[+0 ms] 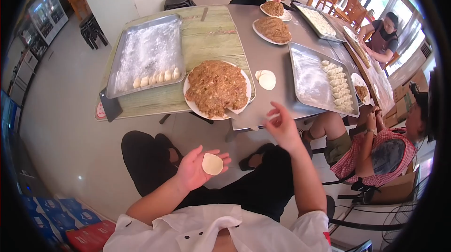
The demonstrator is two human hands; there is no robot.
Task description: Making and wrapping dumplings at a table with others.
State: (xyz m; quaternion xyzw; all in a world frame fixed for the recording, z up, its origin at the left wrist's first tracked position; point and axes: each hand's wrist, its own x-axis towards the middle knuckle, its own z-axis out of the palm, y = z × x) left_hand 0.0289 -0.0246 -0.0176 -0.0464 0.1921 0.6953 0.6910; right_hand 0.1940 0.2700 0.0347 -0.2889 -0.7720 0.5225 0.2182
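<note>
On the upturned palm of my left hand (197,171) rests a round dumpling wrapper (212,164), flat and bare on top. My right hand (283,126) is raised by the table's front edge, fingers curled loosely with nothing in them. Just left of it, a flat spatula (243,119) has its tip in a mound of ground filling (216,88). The filling is heaped on a white plate (192,108) at the edge. A few loose wrappers (266,79) lie beyond my right hand.
To the left, a floured metal tray (146,47) carries a row of dumplings (156,77). Another tray (306,75) at right holds pleated dumplings (340,86). Two plates of filling (273,30) stand farther back. People sit across and to my right. A dark cleaver-like blade (110,106) overhangs the corner.
</note>
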